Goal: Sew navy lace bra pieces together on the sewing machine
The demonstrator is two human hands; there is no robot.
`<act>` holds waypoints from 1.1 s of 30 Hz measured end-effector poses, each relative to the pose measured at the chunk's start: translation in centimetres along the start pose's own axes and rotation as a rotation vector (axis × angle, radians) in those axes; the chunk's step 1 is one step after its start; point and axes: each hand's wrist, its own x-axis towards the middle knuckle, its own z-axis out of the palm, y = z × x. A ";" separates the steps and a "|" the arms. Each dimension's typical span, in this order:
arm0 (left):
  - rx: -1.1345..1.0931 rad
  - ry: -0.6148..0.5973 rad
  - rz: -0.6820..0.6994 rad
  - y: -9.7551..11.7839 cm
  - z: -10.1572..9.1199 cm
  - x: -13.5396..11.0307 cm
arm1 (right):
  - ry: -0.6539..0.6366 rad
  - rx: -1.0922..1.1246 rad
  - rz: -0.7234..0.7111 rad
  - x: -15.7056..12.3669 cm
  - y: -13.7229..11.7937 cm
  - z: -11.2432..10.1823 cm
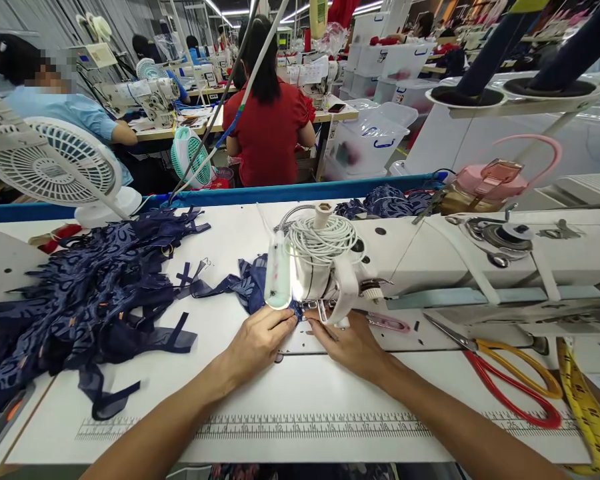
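My left hand (260,340) and my right hand (353,343) rest on the white sewing table (300,393), fingertips meeting under the head of the sewing machine (430,263). Between the fingers lies a small navy fabric piece (247,283) that runs from the needle area out to the left. Both hands press on it at the presser foot (317,310). A lit work lamp (279,273) hangs just above my left fingers. The needle itself is hidden behind the lamp and the machine head.
A heap of navy lace garments (80,300) covers the table's left. Red-and-yellow-handled scissors (505,373) and a yellow tape measure (587,407) lie at right. A white fan (60,167) stands at back left. Other people sew at tables beyond a blue rail (280,193).
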 end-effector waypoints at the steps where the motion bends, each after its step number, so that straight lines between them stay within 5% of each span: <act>1: 0.001 -0.003 0.003 0.0 0.0 0.0 | 0.026 -0.031 -0.007 0.0 0.0 0.1; 15: 0.024 -0.016 0.011 0.6 -0.4 0.3 | 0.082 -0.123 -0.076 -0.1 0.0 0.4; 23: 0.077 0.005 0.025 0.8 -0.4 0.5 | -0.079 -0.130 -0.122 -0.9 -0.4 0.3; 33: 0.108 0.017 0.007 0.5 0.1 0.1 | -0.040 -0.176 -0.120 -1.2 0.6 0.9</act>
